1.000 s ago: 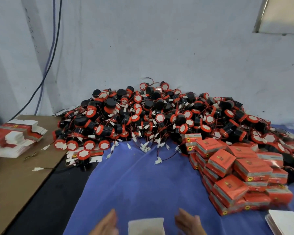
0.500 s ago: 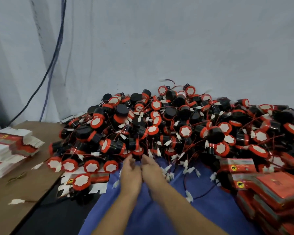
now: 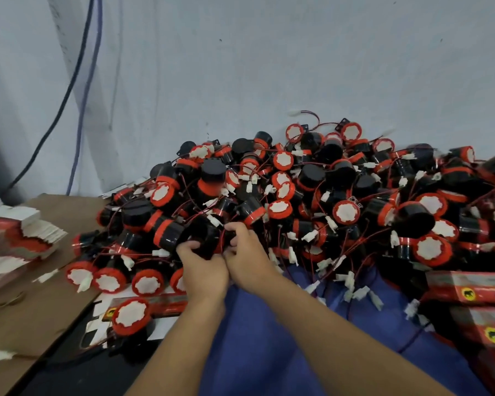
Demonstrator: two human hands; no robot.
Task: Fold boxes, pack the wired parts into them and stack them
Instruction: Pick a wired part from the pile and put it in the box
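Gripping a black wired part [image 3: 205,238] at the near edge of the pile of wired parts [image 3: 340,192], curling the fingers of the left hand [image 3: 203,271] round its left side and underside. Closing the right hand [image 3: 247,257] on the same part from the right, fingers bent tight against its red rim and thin red wires; not being able to tell whether pinching the body or only a wire. Holding both hands touching, side by side, at the far rim of the blue cloth [image 3: 269,344]. Working against a pile heaped up to the pale wall [image 3: 269,67] behind and spreading from the cardboard sheet [image 3: 40,312] on the left past the picture's right edge. Finding open room only toward the body, on the bare blue cloth between and to the right of the forearms, fringed with loose white connectors [image 3: 352,284] trailing off the pile's front edge. Crowding that stretch on the right with closed red boxes [image 3: 469,288], stacked and touching the pile. Bordering it on the left with a row of red-capped parts [image 3: 109,280], another red-capped part [image 3: 130,315] sitting on a flat box blank [image 3: 160,301] just beside the left forearm. Lying well apart on the cardboard, at the far left, a stack of flat box blanks [image 3: 20,241].
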